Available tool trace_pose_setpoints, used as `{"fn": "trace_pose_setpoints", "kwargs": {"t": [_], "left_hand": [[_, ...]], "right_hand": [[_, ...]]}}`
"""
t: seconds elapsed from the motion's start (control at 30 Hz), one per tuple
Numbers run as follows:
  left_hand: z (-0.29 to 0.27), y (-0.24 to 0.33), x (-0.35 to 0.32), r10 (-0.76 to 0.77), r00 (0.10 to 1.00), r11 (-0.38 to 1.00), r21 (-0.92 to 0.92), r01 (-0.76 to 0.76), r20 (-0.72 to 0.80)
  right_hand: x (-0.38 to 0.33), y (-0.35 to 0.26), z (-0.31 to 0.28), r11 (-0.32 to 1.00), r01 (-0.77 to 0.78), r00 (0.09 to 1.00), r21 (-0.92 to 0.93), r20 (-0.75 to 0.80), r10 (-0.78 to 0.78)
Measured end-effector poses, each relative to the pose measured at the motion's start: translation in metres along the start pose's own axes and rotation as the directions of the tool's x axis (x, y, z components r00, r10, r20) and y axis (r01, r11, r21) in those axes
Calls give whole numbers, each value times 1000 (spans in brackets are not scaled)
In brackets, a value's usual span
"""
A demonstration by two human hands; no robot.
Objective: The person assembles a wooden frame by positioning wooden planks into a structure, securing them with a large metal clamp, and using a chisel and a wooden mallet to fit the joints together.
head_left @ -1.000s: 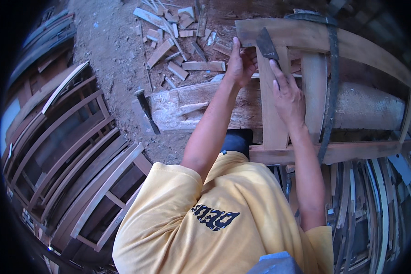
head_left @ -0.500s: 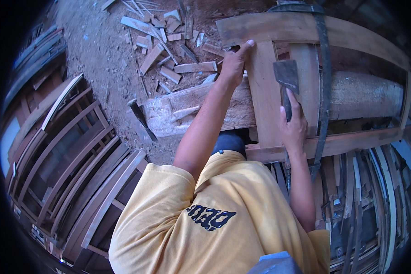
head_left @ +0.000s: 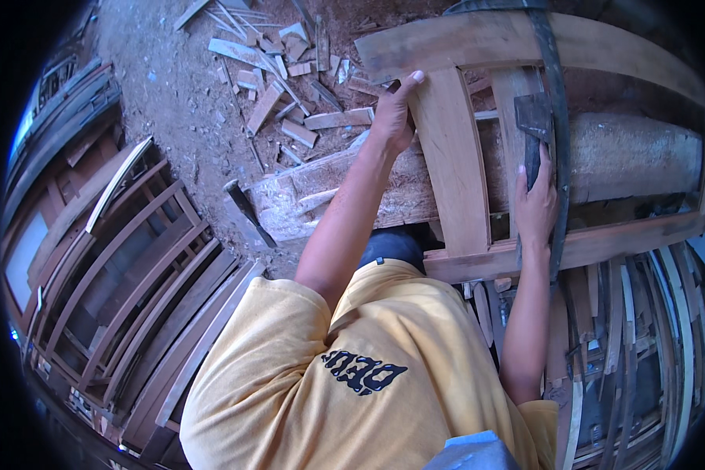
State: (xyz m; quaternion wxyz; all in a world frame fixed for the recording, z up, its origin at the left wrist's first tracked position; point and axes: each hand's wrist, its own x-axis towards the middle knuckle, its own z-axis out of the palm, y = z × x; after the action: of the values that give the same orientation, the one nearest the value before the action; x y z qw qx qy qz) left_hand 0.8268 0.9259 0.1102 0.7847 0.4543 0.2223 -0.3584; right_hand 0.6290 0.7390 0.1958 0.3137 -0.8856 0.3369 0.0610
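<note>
One frame (head_left: 452, 157), upper right, above a log (head_left: 619, 160).
We see a clamp (head_left: 549, 66) spanning it, likely keeping joints tight; the left hand (head_left: 395, 119), thumb at its edge, perhaps steadies it, grip unclear; the right hand (head_left: 536, 210) wraps the scraper's (head_left: 533, 117) handle, probably for control.

The T-shirt (head_left: 321, 333) is muted yellow, printed with black lettering (head_left: 362, 371). The putty knife (head_left: 533, 129) has a dark grey blade and a blackish handle. The wooden frame (head_left: 450, 157) is light brown with faint grain, smudged greyish in places. The bar clamp (head_left: 552, 70) is dark grey. The timber beam (head_left: 290, 205) is reddish brown mottled chalky white; the wood offcuts (head_left: 265, 108) run tan to pale bluish.
</note>
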Motion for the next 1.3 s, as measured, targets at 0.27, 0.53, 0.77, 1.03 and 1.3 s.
{"fn": "trace_pose_setpoints", "kwargs": {"t": [0.27, 0.53, 0.77, 1.03, 1.3], "left_hand": [[-7, 5, -13, -65, 997, 990, 132, 58, 50], [-3, -15, -73, 543, 833, 354, 870, -343, 107], [-16, -101, -197, -111, 581, -530, 447, -721, 806], [-43, -163, -267, -47, 558, -668, 389, -634, 828], [-53, -161, -258, -100, 623, -680, 404, -612, 776]], "right_hand": [[2, 5, 8, 967, 74, 989, -244, -105, -102], [-39, -7, -18, 953, 36, 986, -301, -143, -83], [-165, 28, -48, 978, 86, 934, -188, -327, -145], [-370, 91, -43, 996, -29, 843, -85, -537, -21], [-565, 173, 56, 945, -291, 726, 146, -610, 318]]}}
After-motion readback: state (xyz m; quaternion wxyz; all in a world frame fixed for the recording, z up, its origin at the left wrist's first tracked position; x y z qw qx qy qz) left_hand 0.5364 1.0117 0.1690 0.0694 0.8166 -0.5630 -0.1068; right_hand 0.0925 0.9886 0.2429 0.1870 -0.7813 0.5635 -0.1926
